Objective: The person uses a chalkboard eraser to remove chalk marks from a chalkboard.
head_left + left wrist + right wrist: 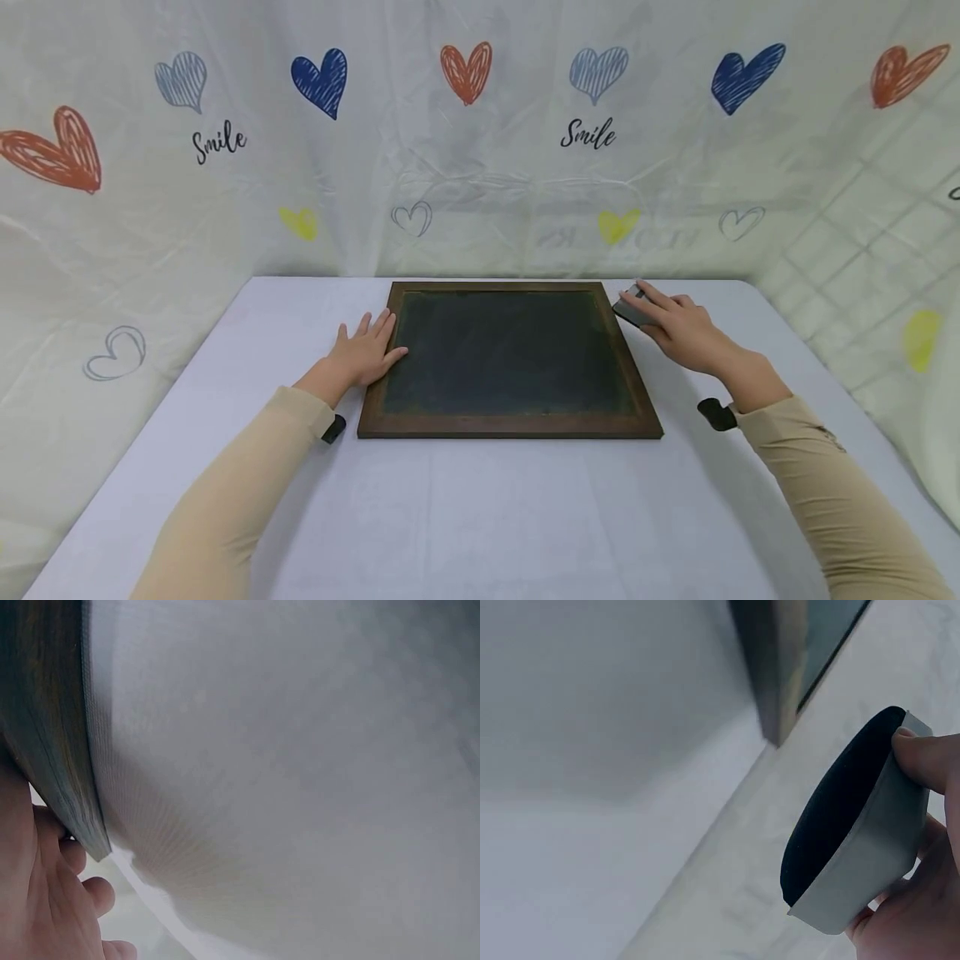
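A dark chalkboard [510, 358] in a brown wooden frame lies flat on the white table [480, 500]. My left hand [365, 354] rests flat on the board's left frame edge, fingers straight; in the left wrist view the frame [52, 727] runs beside my fingers [82, 892]. My right hand [675, 327] grips a grey eraser [630, 307] with a black felt face just off the board's far right corner. The right wrist view shows the eraser [855, 840] pinched between thumb and fingers, with the board's corner [780, 667] close by.
A white sheet printed with hearts and the word "Smile" [588, 133] hangs behind and around the table. Bare tabletop lies in front of the board and on both sides. Beige sleeves cover both forearms.
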Available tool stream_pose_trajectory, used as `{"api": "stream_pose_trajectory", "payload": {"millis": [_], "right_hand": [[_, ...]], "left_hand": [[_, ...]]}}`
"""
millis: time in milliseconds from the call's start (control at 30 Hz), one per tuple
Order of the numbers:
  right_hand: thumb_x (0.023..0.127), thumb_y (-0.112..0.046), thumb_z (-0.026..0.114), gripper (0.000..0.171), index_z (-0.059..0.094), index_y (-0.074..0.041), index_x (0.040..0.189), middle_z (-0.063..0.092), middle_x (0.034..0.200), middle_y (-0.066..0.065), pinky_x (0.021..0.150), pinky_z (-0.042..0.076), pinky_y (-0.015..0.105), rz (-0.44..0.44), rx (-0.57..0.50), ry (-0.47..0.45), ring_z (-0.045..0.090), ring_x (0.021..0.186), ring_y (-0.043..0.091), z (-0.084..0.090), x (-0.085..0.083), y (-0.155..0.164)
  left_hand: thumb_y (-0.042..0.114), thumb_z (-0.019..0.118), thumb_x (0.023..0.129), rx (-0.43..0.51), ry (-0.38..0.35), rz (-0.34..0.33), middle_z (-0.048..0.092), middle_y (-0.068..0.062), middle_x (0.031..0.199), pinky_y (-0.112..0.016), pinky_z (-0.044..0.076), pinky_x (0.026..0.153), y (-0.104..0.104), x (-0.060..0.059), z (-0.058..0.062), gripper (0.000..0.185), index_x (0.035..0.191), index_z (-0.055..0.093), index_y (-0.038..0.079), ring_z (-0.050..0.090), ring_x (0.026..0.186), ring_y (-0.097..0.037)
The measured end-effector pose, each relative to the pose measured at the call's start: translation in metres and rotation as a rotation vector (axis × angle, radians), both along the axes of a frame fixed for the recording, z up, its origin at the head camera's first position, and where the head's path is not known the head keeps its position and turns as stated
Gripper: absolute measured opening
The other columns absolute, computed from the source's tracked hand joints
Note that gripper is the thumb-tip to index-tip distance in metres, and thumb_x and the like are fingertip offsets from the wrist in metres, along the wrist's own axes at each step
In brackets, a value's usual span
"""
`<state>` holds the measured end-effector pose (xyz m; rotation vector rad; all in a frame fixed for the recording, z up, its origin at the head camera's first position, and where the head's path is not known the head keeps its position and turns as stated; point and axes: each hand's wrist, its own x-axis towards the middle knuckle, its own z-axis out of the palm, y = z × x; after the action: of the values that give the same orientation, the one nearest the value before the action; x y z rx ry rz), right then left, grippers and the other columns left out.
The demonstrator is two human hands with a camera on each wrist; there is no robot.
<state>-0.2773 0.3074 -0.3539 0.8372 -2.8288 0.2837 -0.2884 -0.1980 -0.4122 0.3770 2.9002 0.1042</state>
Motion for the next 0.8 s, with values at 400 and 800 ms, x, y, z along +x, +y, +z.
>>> {"api": "stream_pose_trajectory", "payload": {"millis": [400, 800], "right_hand": [[0.108, -0.012, 0.047, 0.058, 0.026, -0.007, 0.162, 0.017, 0.163, 0.033, 0.083, 0.037, 0.074, -0.259, 0.001, -0.185, 0.035, 0.12, 0.07, -0.011, -0.005, 0.05], [0.107, -0.011, 0.041, 0.059, 0.018, -0.003, 0.161, 0.007, 0.161, 0.038, 0.092, 0.028, 0.079, -0.435, -0.037, -0.317, 0.022, 0.125, 0.076, -0.022, -0.009, 0.076]], "left_hand": [[0.049, 0.036, 0.11, -0.001, -0.008, 0.005, 0.003, -0.017, 0.171, -0.07, 0.005, 0.117, 0.002, 0.003, 0.003, 0.078, 0.164, 0.007, 0.0, 0.004, 0.155, -0.042], [0.049, 0.036, 0.111, -0.001, -0.007, 0.0, 0.003, -0.017, 0.171, -0.07, 0.005, 0.117, 0.003, 0.004, 0.003, 0.077, 0.164, 0.007, 0.0, 0.004, 0.155, -0.042]]}}
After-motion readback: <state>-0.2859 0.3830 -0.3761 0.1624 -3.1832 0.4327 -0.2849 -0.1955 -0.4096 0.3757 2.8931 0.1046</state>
